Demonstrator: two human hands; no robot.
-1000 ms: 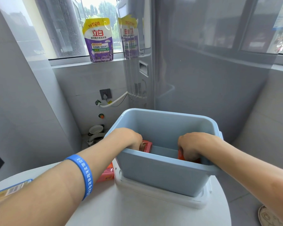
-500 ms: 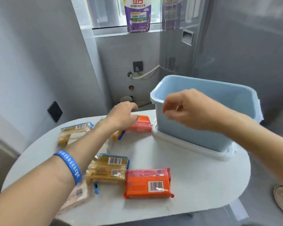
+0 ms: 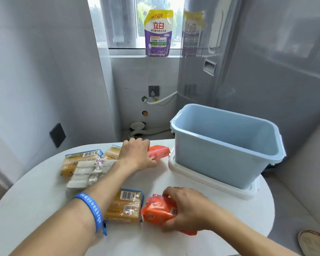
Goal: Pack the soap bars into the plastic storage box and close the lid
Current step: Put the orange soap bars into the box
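Note:
The blue plastic storage box (image 3: 220, 157) stands open at the right of the white round table, sitting on its white lid (image 3: 207, 182). My left hand (image 3: 137, 154) rests on a pink-orange soap pack (image 3: 160, 152) just left of the box, fingers closed over it. At the near side my right hand (image 3: 188, 209) grips an orange soap pack (image 3: 160, 211). A yellow soap pack (image 3: 125, 207) lies beside it. More yellow soap packs (image 3: 78, 161) and a white soap bundle (image 3: 85, 172) lie at the left.
The table's rim (image 3: 266, 209) curves close around the box. A purple detergent pouch (image 3: 157, 33) stands on the windowsill. A grey appliance (image 3: 257, 61) rises behind the box. On the floor at lower right lies a slipper (image 3: 314, 244).
Both hands came out of the box. The left hand reached the pink-orange pack by the box; the right hand dropped to the near orange pack and closed on it.

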